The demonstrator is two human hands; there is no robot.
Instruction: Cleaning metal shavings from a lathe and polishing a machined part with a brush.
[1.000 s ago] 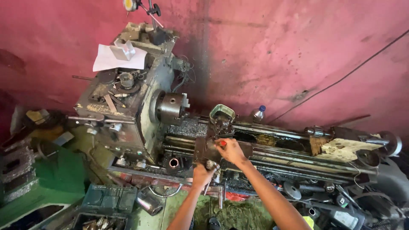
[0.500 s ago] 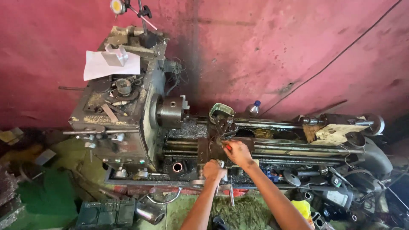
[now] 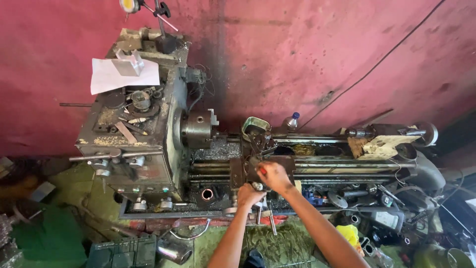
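I look down on an old grey metal lathe [image 3: 148,149] standing against a stained pink-red wall [image 3: 307,54], with a black cable [image 3: 377,69] running slantwise across it. On top of the headstock lie a white sheet of paper [image 3: 106,77] and loose metal bits; the chuck [image 3: 197,130] faces right along the bed. A small bottle with a blue cap [image 3: 291,120] stands behind the bed, near the wall. The floor below is dark and cluttered with metal parts, a green patch at the left and a yellow rag [image 3: 349,234] at the right.

My left hand [image 3: 249,194] is curled around a small metal handle [image 3: 258,187] on the front of the carriage [image 3: 253,166]. My right hand [image 3: 273,176] rests just beside it, on the carriage top, fingers bent around a small red-tipped piece [image 3: 262,171]; I cannot tell how tightly it grips. Both hands nearly touch each other, well right of the chuck.
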